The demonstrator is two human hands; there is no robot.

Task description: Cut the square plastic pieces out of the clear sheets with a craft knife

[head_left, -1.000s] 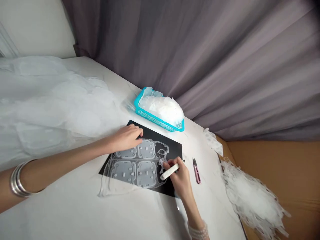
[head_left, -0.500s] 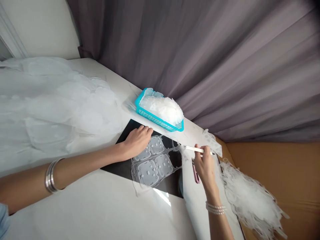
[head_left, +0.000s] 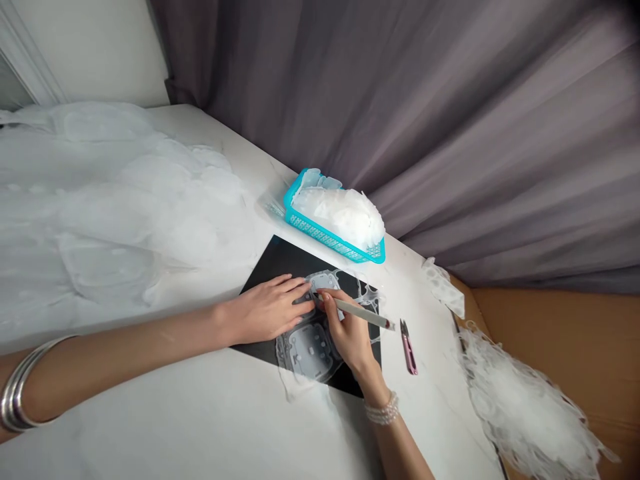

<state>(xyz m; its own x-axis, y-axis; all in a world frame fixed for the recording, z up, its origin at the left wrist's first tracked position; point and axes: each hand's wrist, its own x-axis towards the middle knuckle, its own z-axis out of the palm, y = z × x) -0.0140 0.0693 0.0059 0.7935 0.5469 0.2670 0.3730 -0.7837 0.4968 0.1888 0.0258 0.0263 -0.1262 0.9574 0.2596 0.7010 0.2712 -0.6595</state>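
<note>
My left hand lies flat with fingers apart, pressing on a translucent moulded silicone-like sheet. Under the sheet is a black mat. Between thumb and fingers, my right hand grips a slim white pen-shaped tool. It slants down to the left, its tip at the sheet close to my left fingertips; the tip is too small to make out. Raised squarish pads show on the sheet, partly covered by both hands. Pink thread snips rest on the table to the right of the mat.
Behind the mat stands a blue basket heaped with translucent pieces. A large pile of similar sheets covers the table's left side. Stringy offcuts hang at the right edge by a brown box. A grey curtain borders the back.
My right hand has moved left with the pen-shaped tool, from the sheet's right edge to its middle. My left hand has flattened and spread its fingers on the sheet. The view has shifted slightly.
</note>
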